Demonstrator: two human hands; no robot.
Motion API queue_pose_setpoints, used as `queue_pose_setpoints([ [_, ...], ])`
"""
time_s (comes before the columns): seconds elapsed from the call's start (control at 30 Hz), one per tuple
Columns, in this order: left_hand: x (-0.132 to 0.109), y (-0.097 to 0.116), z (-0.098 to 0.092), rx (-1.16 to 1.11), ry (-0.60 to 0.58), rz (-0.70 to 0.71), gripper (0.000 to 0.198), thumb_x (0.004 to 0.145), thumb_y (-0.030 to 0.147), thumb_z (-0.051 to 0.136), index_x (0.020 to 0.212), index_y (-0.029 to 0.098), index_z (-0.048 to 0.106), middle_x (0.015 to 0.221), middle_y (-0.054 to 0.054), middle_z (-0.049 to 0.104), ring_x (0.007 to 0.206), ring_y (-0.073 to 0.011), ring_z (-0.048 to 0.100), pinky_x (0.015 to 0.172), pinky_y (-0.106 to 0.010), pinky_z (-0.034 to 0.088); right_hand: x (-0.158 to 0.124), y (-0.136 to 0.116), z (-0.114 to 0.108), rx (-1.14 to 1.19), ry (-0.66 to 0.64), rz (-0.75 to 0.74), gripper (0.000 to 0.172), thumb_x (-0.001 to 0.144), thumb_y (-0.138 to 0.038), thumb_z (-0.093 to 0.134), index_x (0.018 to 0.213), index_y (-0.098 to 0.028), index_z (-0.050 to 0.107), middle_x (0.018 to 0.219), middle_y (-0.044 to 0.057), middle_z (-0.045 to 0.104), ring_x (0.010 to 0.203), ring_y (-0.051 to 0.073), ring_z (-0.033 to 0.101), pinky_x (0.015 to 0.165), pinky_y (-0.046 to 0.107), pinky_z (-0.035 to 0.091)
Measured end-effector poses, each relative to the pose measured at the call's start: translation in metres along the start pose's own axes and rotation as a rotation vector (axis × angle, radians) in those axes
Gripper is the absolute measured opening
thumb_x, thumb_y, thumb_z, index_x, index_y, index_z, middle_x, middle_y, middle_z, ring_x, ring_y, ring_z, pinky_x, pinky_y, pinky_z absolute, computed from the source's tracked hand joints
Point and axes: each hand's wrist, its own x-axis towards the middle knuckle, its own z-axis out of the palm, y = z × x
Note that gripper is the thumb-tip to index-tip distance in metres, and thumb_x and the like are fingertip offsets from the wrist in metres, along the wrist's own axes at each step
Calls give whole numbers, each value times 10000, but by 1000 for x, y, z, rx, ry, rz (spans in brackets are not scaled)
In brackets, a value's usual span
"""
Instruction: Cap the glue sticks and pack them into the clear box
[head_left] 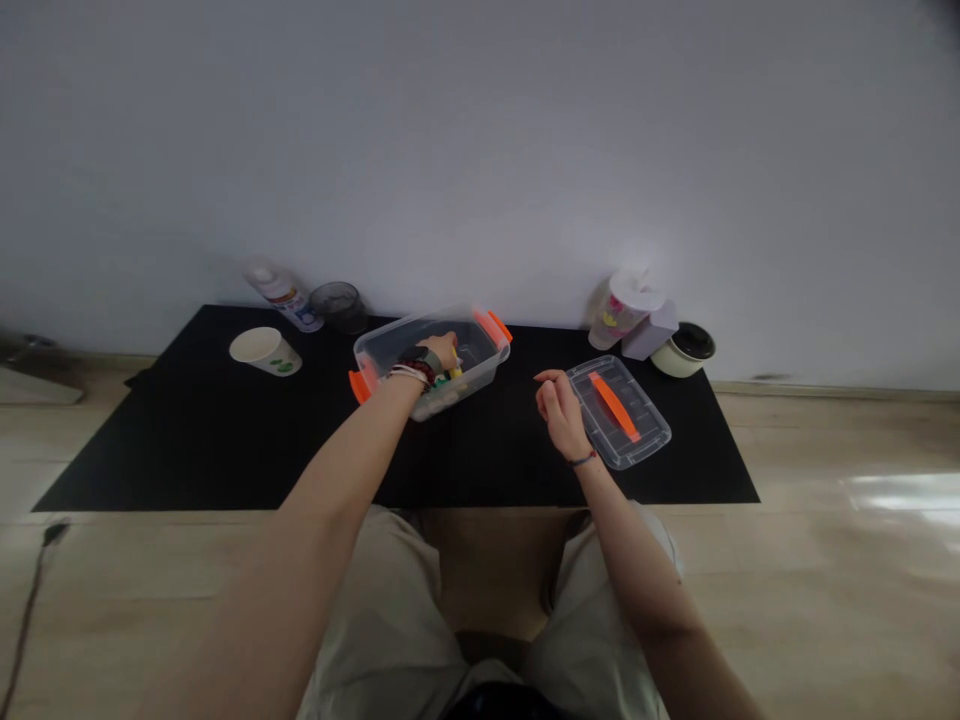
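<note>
A clear plastic box [480, 378] with orange latches stands on the black table, with small colored and pale pieces inside. My left hand [441, 350] reaches into it, fingers closed near a yellow piece; what they grip is too small to make out. To the right of the box, my right hand [559, 405] hovers over the tabletop beside the lid, fingers loosely curled and partly apart, holding nothing. The clear lid [645, 415] with an orange handle lies flat on the table.
On the black table [225, 450] a white paper cup [259, 348], a spray can [285, 300] and a dark bowl [340, 305] stand left. At the back right are a lidded clear cup [619, 310], a white box [651, 332] and a cream pot [679, 355].
</note>
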Motion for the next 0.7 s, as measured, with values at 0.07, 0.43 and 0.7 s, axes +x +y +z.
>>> queue_pose_setpoints([
  [0.07,0,-2,1,72,-37,-41,476,738,370,736,1153,145,679,1136,-215,718,1063,-384,679,883,-451,536,0,0,-1,-3,0,1,339,1003,-540,410,1084,-234,532,662,-50,441,565,108,416,526,237,318],
  [0.43,-33,19,-22,179,-21,-32,517,870,472,607,1307,197,629,1272,-174,680,1135,-340,648,893,-399,513,0,-1,-2,-56,-25,2,346,1005,-546,407,1071,-236,546,662,-50,429,568,110,405,535,245,308],
  [0.7,-129,33,-10,139,148,212,520,948,526,467,1377,244,549,1222,-126,674,1092,-293,635,896,-374,471,4,-2,-8,-50,19,-14,376,1009,-555,387,1026,-222,559,639,-51,432,557,107,413,535,244,322],
])
